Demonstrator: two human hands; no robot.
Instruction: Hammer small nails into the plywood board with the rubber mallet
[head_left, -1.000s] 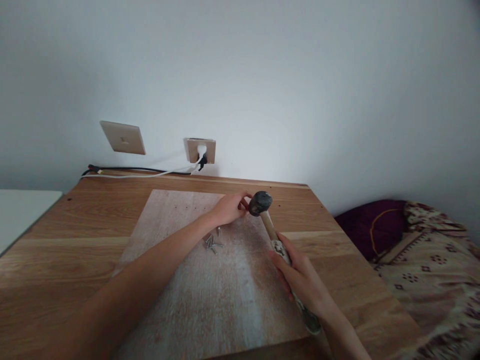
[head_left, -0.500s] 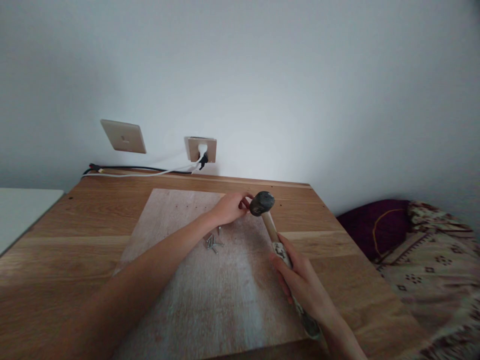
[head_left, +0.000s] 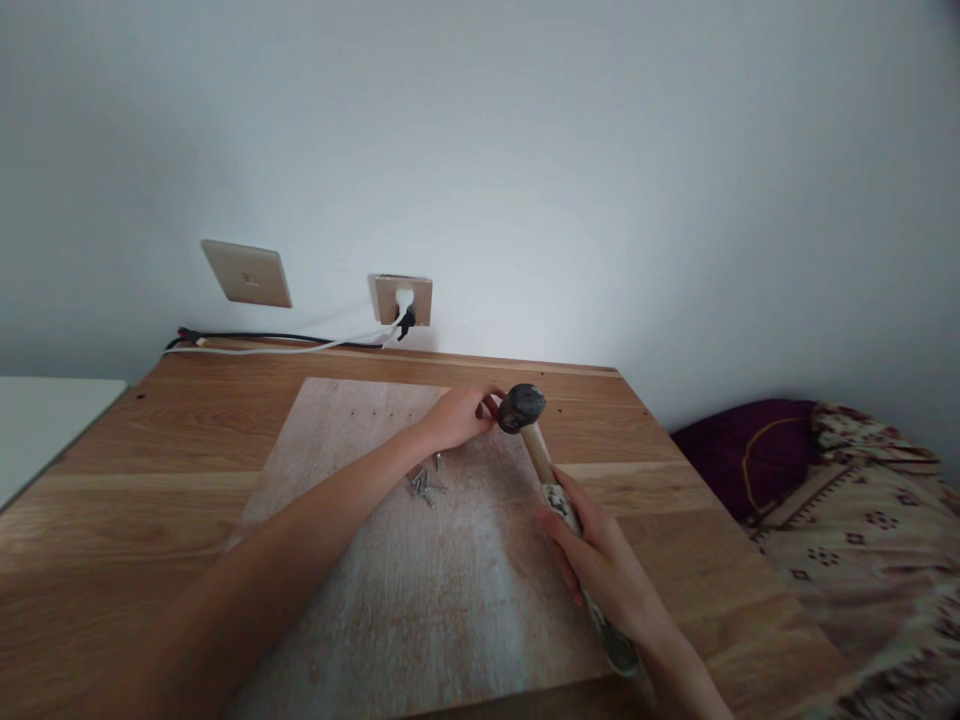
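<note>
Hammer (head_left: 559, 500) in the right hand (head_left: 604, 555), above the right part of the board (head_left: 450, 590). Its handle slants, with the dark head (head_left: 521, 408) at the far end and the butt showing below the wrist side of the grip. Fingers and thumb are wrapped round the handle where it is mottled white and dark; nearer the head it is bare pale wood.

Just beside the head is the left hand (head_left: 456, 418), low at the board's far right corner, fingers curled and thumb drawn in to a narrow gap. Its fingertips are partly hidden by the head, so I cannot tell whether they pinch anything or touch it.

Near the left wrist a small pile of metal fasteners (head_left: 422, 485) lies on the board, with one more (head_left: 438, 461) just apart from it. Small dark dots run in a row along the board's far edge.

Under the board is a wooden table (head_left: 712, 550), set against a white wall (head_left: 480, 150). Two cables, one white (head_left: 262, 352) and one black (head_left: 285, 337), run along its back to a socket (head_left: 424, 300). Off to the right lie purple (head_left: 720, 440) and patterned cloths (head_left: 862, 540).
</note>
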